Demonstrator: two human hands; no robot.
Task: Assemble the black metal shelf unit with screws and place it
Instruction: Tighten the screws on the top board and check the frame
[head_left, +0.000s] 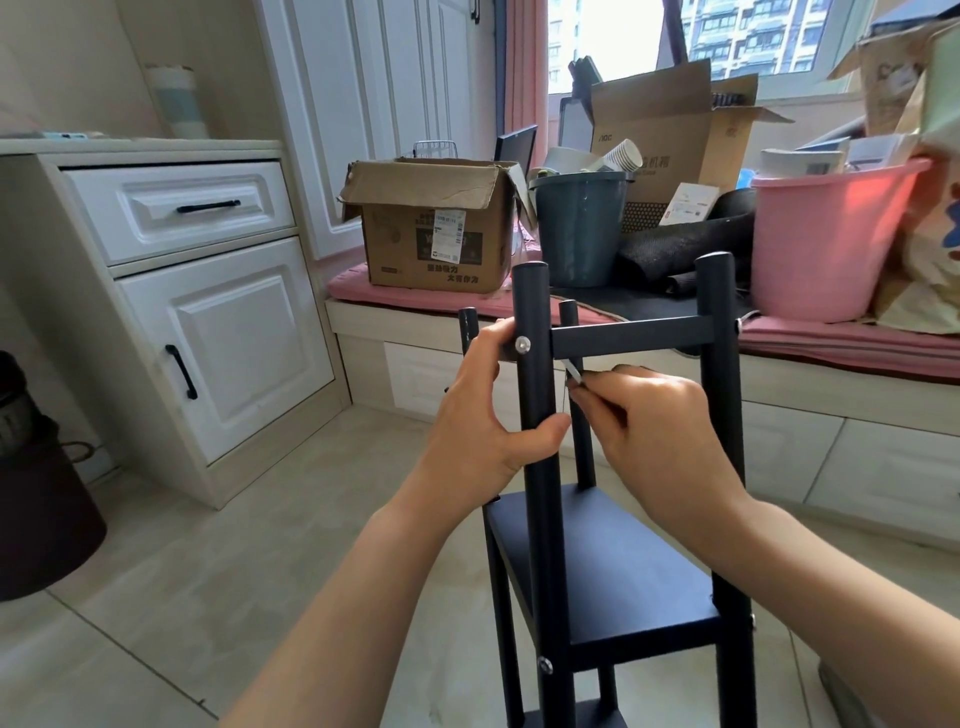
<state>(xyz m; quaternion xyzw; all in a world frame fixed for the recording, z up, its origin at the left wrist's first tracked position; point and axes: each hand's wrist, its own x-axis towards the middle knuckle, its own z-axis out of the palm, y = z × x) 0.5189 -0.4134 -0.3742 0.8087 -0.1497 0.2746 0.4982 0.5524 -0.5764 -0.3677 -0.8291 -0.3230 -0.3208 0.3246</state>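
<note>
The black metal shelf unit (613, 566) stands upright on the tiled floor in front of me, with round posts, a top crossbar (634, 335) and a flat shelf lower down. A silver screw (522, 343) sits in the near left post at crossbar height. My left hand (483, 415) wraps around that post just below the screw. My right hand (660, 431) pinches a small silver hex key (574, 371), whose tip points up under the crossbar's left end. Another screw (544, 665) shows on the post at the lower shelf.
A window bench with a pink cushion (831, 338) behind the shelf carries a cardboard box (436, 228), a grey bucket (576, 228), a pink tub (826, 239) and more boxes. White cabinets (208, 312) stand left. A dark bin (41, 509) sits at the far left.
</note>
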